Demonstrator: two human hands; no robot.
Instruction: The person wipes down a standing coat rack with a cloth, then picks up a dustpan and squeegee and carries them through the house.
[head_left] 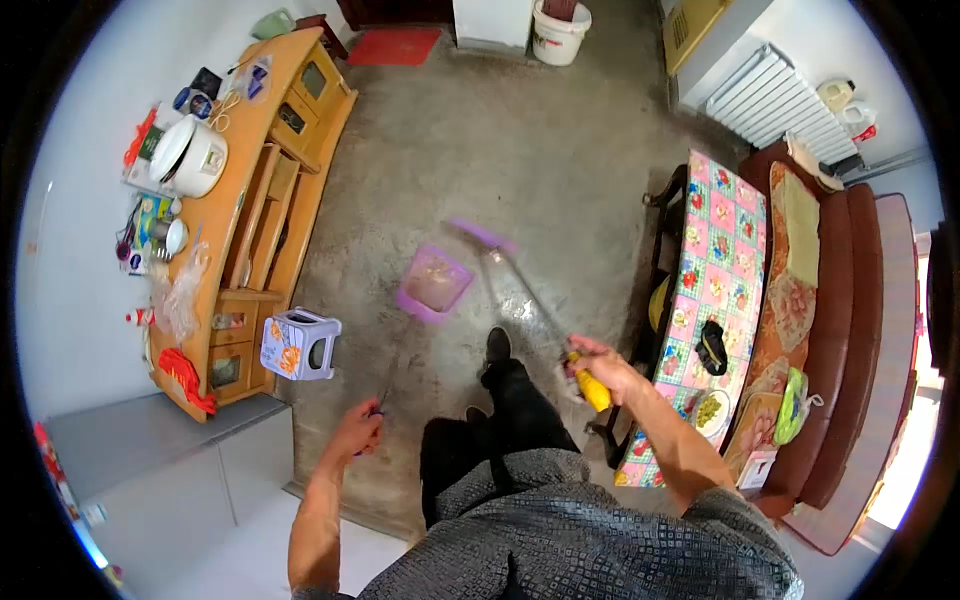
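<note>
My left hand point(357, 430) is closed around the purple end of a thin dustpan handle, which runs up toward a purple dustpan point(436, 283) on the grey floor. Light-coloured debris lies in the pan. My right hand point(606, 369) grips the yellow handle point(592, 390) of a broom. Its thin stick slants up and left to a purple broom head point(482, 235), which rests on the floor just above and right of the dustpan.
A wooden cabinet point(245, 190) and a small purple stool point(301, 344) stand at left. At right are a table with a patterned cloth point(716, 245) and a brown sofa point(835, 320). A white bucket point(560, 35) and red mat point(393, 46) are at the far end.
</note>
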